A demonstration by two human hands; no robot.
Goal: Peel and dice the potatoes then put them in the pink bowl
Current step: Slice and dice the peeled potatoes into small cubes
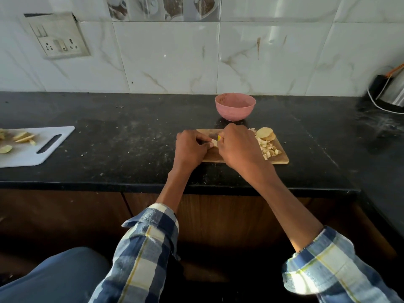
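Both forearms reached out from rolled-up checked sleeves (150, 241) across the black counter (131, 149), wrists bent down over the wooden cutting board (282, 159). The left hand (190, 147) lay knuckles-up, its fingers curled onto a pale potato piece (214, 142) and pinning it to the board. The right hand (237, 147) was closed around a knife handle (219, 138), of which only a yellow sliver showed; the blade was mostly hidden between the hands. Just right of that hand lay a heap of diced potato (267, 148), with round potato slices (265, 133) stacked behind it. Beyond the board stood the pink bowl (235, 107). Far left sat a white cutting board (43, 149) bearing potato scraps.
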